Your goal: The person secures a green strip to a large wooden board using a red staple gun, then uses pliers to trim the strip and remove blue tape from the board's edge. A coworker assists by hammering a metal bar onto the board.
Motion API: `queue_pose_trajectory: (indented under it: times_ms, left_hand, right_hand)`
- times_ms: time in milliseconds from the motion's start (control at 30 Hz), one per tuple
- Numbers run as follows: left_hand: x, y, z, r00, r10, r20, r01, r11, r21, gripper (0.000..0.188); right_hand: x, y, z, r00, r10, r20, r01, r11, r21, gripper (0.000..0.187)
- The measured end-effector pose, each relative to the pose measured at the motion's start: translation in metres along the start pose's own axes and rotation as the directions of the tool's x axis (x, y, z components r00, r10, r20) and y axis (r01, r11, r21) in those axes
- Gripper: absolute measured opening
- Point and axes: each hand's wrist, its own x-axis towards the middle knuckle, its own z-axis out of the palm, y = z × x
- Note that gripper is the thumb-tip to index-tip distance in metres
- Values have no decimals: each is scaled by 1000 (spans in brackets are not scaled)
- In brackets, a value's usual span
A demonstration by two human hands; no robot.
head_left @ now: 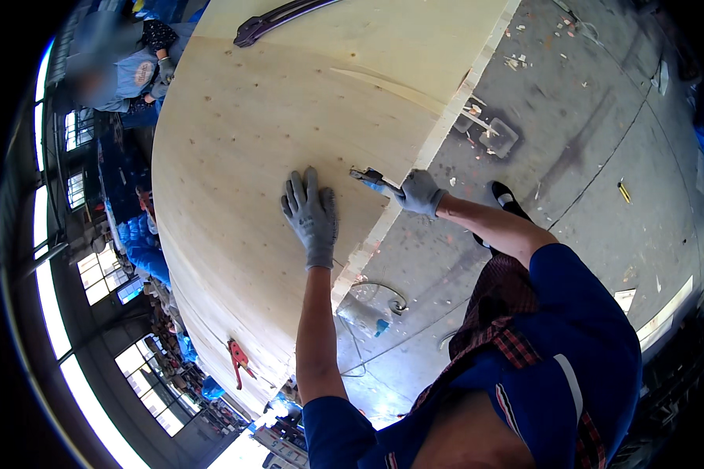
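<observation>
A large pale plywood sheet (pixel 266 133) lies on a stack and fills the middle of the view. My left hand (pixel 311 215), in a grey glove, presses flat on the sheet near its right edge with fingers spread. My right hand (pixel 419 193), also gloved, grips a small metal hand tool (pixel 371 180) with a blue handle, its tip on the sheet's edge. The stack's layered edge (pixel 446 125) runs diagonally beside both hands.
A dark bar clamp (pixel 278 19) lies on the sheet's far end. A red tool (pixel 238 361) sits at the stack's near-left edge. On the grey concrete floor (pixel 594 156) lie wood scraps, a hose and a plastic bottle (pixel 365 315). Another person (pixel 125 74) stands at upper left.
</observation>
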Motion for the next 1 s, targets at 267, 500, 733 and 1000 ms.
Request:
queue_pose_trajectory:
  times_ms: [267, 500, 733, 1000]
  left_hand:
    - [-6, -5, 1, 1000, -23, -5, 23, 998, -59, 49]
    - [-9, -5, 3, 1000, -19, -11, 19, 1000, -26, 50]
    - [-6, -3, 0, 1000, -12, -19, 11, 999, -31, 48]
    - [-13, -6, 4, 999, -28, -18, 28, 999, -42, 49]
  right_hand:
    - [-87, -79, -33, 536, -29, 844, -833, -184, 522, 26]
    - [-51, -75, -59, 686, 376, 623, -670, 659, 341, 71]
    - [-20, -65, -77, 820, 360, 446, -493, 839, 231, 78]
    - [0, -76, -76, 806, 394, 442, -487, 865, 118, 26]
